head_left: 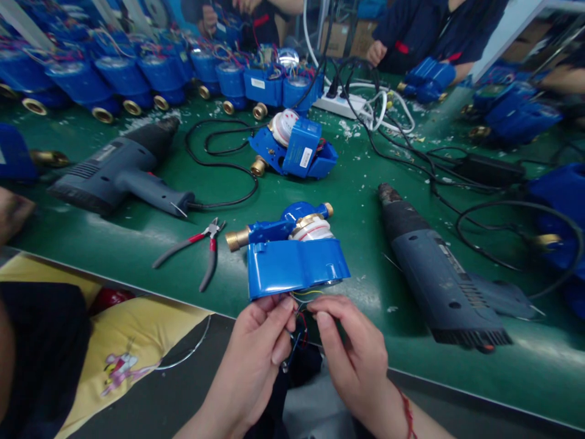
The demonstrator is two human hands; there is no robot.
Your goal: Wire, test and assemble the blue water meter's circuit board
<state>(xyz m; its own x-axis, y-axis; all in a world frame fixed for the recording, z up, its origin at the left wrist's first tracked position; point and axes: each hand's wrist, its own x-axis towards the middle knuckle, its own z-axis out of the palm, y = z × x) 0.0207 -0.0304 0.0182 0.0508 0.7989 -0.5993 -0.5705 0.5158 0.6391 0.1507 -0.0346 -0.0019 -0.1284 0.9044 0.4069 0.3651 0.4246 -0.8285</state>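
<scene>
A blue water meter (297,265) with brass threaded ends lies on its side by the front edge of the green table. Thin coloured wires (305,297) come out from its near side and hang below the edge. My left hand (267,335) pinches some of these wires between thumb and fingers. Just to the right, my right hand (350,338) has its thumb and fingertips closed at the same wires. The exact wire ends are hidden by the fingers. Left of the meter, cutting pliers (205,244) with red and grey handles lie spread.
Grey heat guns lie at left (121,164) and right (434,262), their black cords trailing. Behind stands another blue meter (295,146), then a power strip (340,103) and rows of meters (159,73). Co-workers' hands show across the table (457,177) and at far left.
</scene>
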